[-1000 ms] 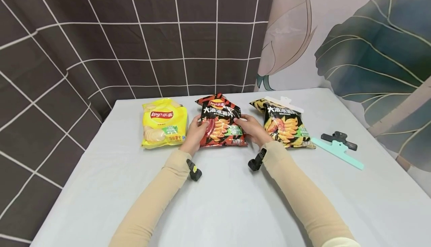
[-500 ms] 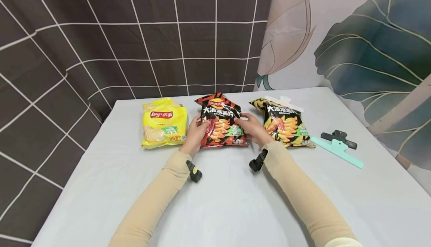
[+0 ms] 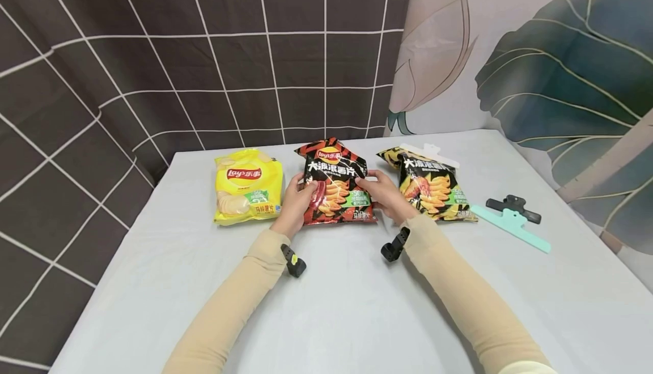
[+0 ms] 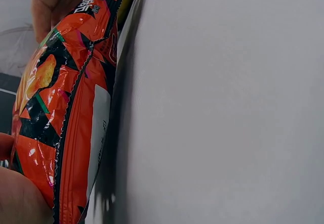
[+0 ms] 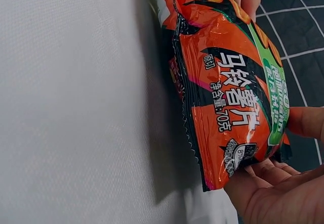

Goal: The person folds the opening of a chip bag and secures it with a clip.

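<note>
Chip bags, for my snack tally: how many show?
3: the yellow bag at left, the red bag between left hand and right hand, the black bag at right.

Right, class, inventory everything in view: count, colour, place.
Table: one, white, across the foreground
Yellow bag: one, yellow, table's back left
Red bag: one, red and black, table's back centre
Dark bag: one, black and yellow, right of red bag
White clip: one, white, across dark bag's top
Mint clip: one, mint, right of bags
Black clip: one, black, behind mint clip
Grid backdrop: one, dark, behind and left
Leaf backdrop: one, multicoloured, behind right
Cameras: two, black, on wrists
Left hand: one, beige-sleeved, holding red bag's left
Right hand: one, beige-sleeved, holding red bag's right
</note>
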`<state>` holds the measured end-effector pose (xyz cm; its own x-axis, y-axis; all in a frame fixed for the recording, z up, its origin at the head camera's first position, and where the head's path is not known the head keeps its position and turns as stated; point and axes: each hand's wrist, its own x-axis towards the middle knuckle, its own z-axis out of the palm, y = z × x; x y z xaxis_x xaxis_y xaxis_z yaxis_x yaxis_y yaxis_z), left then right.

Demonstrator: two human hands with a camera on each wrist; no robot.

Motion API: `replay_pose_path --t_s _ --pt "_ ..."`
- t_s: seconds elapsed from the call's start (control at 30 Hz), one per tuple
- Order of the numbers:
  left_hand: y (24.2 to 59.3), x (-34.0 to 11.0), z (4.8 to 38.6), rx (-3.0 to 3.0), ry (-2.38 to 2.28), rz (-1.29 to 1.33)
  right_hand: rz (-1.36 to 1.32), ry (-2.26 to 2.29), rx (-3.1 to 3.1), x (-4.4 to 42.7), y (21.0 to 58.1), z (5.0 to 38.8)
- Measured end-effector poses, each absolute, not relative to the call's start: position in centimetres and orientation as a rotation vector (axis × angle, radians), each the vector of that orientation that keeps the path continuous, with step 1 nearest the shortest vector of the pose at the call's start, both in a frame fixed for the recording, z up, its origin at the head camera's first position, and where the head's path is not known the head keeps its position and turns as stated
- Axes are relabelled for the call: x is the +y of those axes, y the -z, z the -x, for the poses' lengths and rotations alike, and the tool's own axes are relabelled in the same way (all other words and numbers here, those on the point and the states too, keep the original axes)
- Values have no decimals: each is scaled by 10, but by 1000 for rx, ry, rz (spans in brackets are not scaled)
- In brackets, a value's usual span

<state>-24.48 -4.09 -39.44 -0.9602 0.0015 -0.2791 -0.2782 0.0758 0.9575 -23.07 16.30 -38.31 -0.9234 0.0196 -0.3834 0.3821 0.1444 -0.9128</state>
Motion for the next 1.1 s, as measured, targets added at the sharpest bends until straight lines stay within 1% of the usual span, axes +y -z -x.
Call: replay_pose_path --t_s 0.4,1.1 --pt "387 -43 238 2091 -2024 254 -345 1868 2152 164 376 223" --pt "379 -47 217 2012 -2097 86 -193 1892 2158 169 366 201"
